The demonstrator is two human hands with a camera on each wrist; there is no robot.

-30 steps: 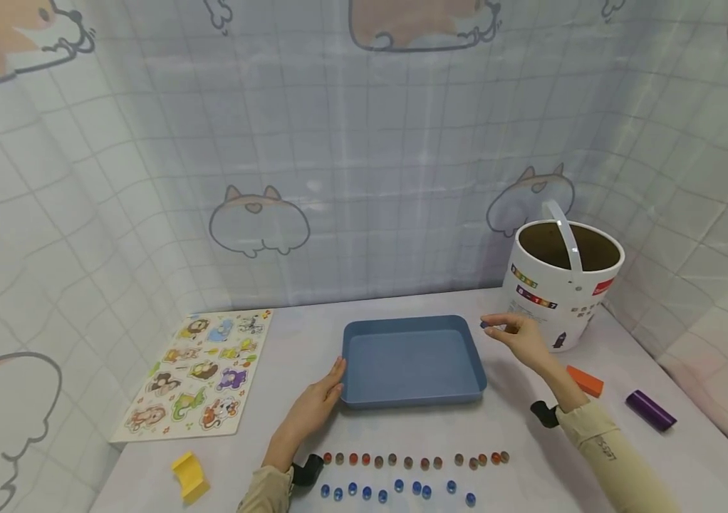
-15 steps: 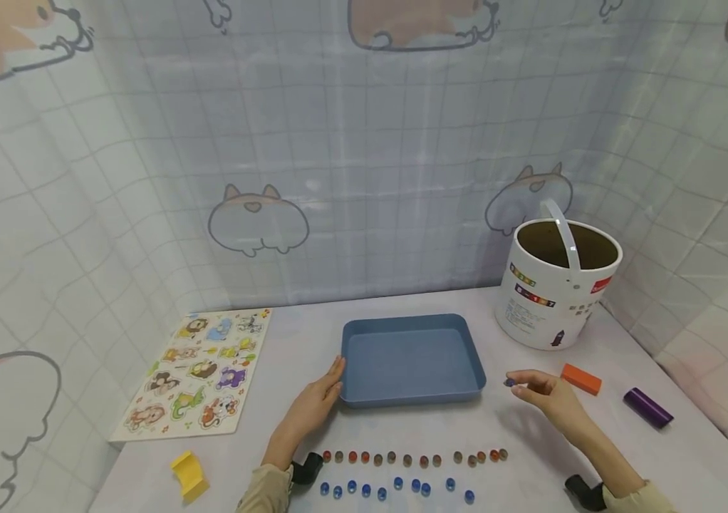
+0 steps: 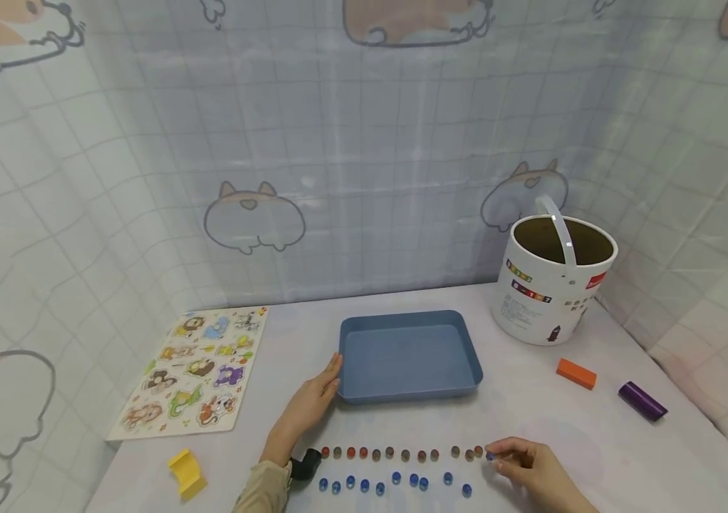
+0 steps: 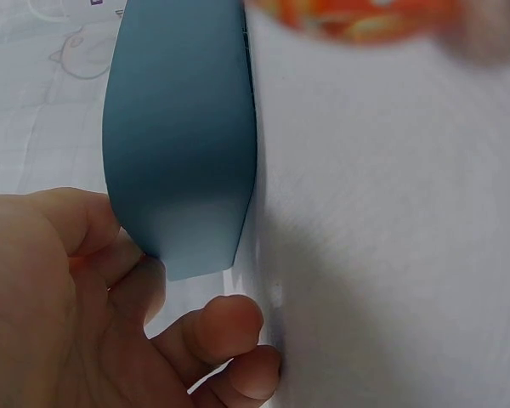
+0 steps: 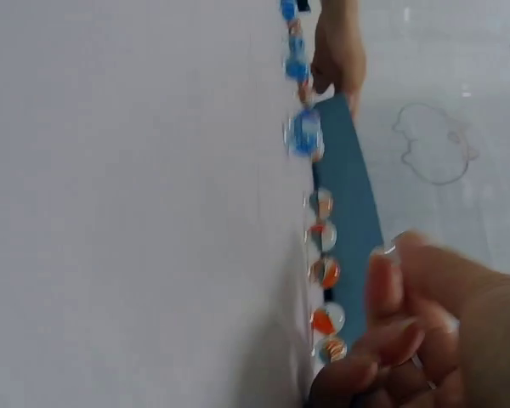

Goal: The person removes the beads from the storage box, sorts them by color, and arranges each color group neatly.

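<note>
A blue-grey rectangular tray (image 3: 409, 356) stands mid-table, with no objects inside it. My left hand (image 3: 306, 406) rests against its left side, fingertips right at the outer wall near the front corner; the left wrist view shows the tray's corner (image 4: 183, 212) beside the fingers. Low on the right, my right hand (image 3: 537, 474) pinches a blue marble (image 3: 490, 457) between thumb and fingers, at the end of a row of red-orange and brownish marbles (image 3: 422, 456). That hand covers the row's right end. Blue marbles (image 3: 396, 478) lie in a second, uneven row nearer the front.
A white bucket (image 3: 531, 313) with a handle stands at the back right. An orange block (image 3: 576, 373) and a purple block (image 3: 642, 401) lie in front of it. On the left are an animal puzzle board (image 3: 191, 377) and a yellow curved block (image 3: 187, 474).
My right hand has come from beside the tray's far right corner down toward the front, to the marble rows, still pinching the blue marble. My left hand and the tray stay in place.
</note>
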